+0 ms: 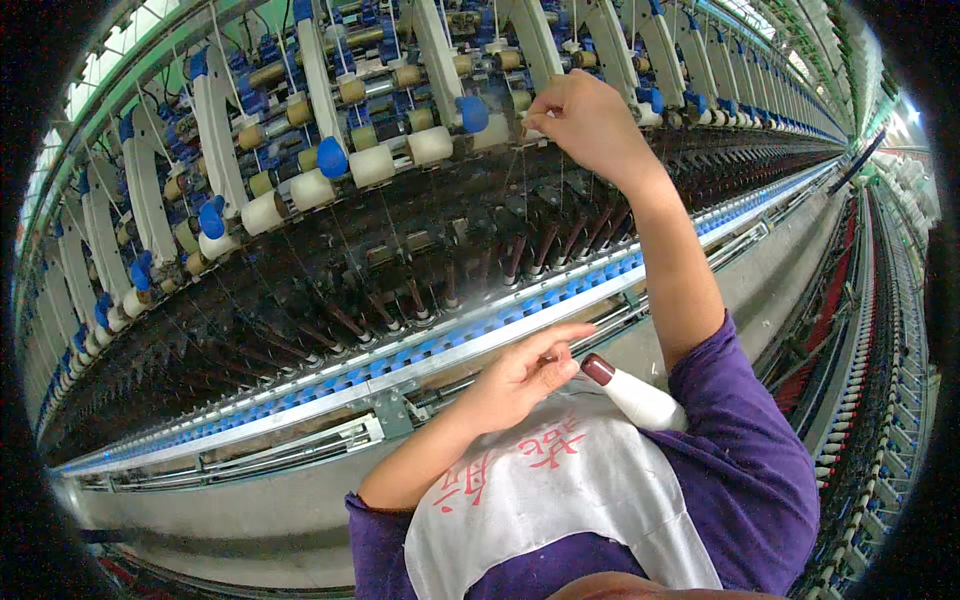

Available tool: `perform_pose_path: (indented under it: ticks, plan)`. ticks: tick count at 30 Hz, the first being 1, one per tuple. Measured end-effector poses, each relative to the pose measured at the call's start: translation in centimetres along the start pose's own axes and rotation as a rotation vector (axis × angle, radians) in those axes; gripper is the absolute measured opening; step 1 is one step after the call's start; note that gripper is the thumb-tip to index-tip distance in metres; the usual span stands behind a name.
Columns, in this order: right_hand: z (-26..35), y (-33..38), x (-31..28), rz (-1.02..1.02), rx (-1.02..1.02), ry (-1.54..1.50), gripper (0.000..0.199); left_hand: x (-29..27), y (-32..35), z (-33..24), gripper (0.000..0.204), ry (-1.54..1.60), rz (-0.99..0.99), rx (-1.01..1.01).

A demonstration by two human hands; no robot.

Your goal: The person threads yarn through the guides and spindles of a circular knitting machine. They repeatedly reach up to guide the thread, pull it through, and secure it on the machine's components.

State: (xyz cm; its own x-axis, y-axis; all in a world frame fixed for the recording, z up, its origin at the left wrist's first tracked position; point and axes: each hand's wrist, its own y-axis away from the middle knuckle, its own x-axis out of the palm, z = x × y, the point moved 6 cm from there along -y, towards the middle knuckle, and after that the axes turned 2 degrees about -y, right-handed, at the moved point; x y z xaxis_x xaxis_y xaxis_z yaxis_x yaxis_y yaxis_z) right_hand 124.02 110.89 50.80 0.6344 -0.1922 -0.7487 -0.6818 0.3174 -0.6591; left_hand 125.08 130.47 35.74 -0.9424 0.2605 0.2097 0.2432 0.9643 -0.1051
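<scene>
My right hand (590,122) is raised to the row of rollers on a spinning frame. Its thumb and forefinger are pinched together beside a pale roller (491,132); what lies between them is too small to make out. A fine thread (526,185) runs down below these fingertips. Lower down, my left hand (522,380) hovers in front of my body with the forefinger stretched out and nothing visible in it. Close to its fingertips, a bobbin of white yarn (645,402) with a dark brown tip rests against my apron (560,480), under my right arm.
Dark brown spindles (574,238) stand in a row below the rollers, behind a metal rail with a blue strip (490,326). Grey arms (432,50) and blue knobs (332,157) line the frame above. Another machine row (850,400) runs along the right.
</scene>
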Motion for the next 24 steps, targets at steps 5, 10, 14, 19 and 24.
perform_pose_path:
  ticks: [5, 10, 14, 19, 24]
  plan:
    - [0.9, 2.8, -5.1, -0.319, 0.079, -0.315, 0.005, -4.9, -0.6, -4.5, 0.030, -0.443, -0.443, 0.280]
    - [1.7, 6.9, -12.5, -0.670, -0.140, -0.418, 0.002, -8.9, -5.8, -12.2, 0.026, -1.003, -0.633, 0.505]
    - [0.5, 10.3, -16.4, -0.856, -0.247, -0.422, 0.006, -10.9, -17.1, -19.2, 0.025, -1.479, -0.648, 0.650]
    - [-2.9, 13.9, -19.0, -0.979, -0.179, -0.484, 0.024, -17.5, -30.9, -21.9, 0.024, -2.155, -0.579, -0.066]
    - [-6.3, 15.8, -19.2, -0.939, -0.062, -0.399, 0.023, -25.4, -35.1, -22.0, 0.027, -2.257, -0.508, -0.403]
